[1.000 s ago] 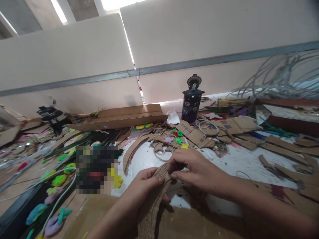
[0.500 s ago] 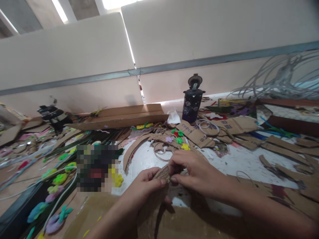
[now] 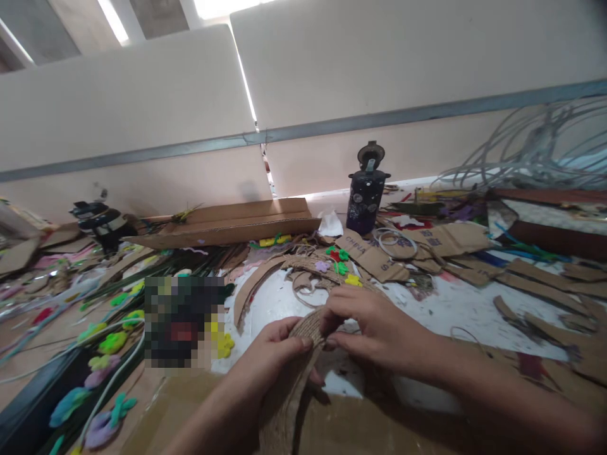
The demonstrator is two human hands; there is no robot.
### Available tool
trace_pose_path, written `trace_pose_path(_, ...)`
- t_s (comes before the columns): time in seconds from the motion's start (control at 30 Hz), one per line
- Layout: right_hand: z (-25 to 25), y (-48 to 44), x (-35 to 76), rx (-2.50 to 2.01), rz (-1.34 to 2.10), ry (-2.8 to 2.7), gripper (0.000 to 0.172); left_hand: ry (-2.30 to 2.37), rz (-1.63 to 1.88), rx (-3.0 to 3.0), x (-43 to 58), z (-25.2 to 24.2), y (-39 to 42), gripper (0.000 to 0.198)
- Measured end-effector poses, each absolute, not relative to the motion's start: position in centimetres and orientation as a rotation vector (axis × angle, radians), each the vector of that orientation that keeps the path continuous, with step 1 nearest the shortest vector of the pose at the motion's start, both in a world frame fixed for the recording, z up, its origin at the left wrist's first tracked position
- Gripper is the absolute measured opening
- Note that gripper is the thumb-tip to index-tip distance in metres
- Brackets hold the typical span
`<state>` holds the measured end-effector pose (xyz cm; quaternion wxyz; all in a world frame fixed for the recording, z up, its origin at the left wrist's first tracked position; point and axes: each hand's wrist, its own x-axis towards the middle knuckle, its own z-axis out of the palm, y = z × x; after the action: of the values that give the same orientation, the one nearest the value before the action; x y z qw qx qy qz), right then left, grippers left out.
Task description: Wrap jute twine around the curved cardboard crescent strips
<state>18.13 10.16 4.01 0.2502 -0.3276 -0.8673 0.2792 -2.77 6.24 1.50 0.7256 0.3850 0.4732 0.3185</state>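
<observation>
A curved strip wrapped in brown twine (image 3: pixel 284 395) runs from the bottom edge up between my hands. My left hand (image 3: pixel 279 347) is closed on it, thumb on top and fingertips showing beneath. My right hand (image 3: pixel 367 322) pinches the strip's upper end with thumb and forefinger; whether loose twine is in that pinch is too small to tell. Just beyond my hands lies a twine-covered arc (image 3: pixel 298 260) with a purple flower (image 3: pixel 322 266), green flowers and a yellow flower (image 3: pixel 353 279) near it.
A dark bottle (image 3: pixel 365 202) with a raised lid stands at the back. Cardboard scraps (image 3: pixel 455 243) spread to the right. Colourful fuzzy flowers (image 3: pixel 112 342) and a black box (image 3: pixel 42 395) lie left. A long cardboard tray (image 3: pixel 232 226) sits behind. Pale cables (image 3: pixel 535 148) coil at back right.
The twine strip has tilted slightly and more of its wrapped face shows between my hands. My right hand has shifted slightly on it. Both hands keep their hold.
</observation>
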Motion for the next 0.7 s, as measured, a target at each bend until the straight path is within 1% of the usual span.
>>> trace_pose_path(0.4, 3.79, 10.12, 17.80, -0.950, 0.706, -2.346, 0.017, 0.961, 0.731, 0.853, -2.43, 1.47, 5.96, 0.026)
trace_pose_path(0.7, 3.82, 10.20, 17.68, -1.015, 0.823, -2.307, 0.018, 0.918, 0.724, 0.842, -2.35, 1.21, 5.90, 0.026)
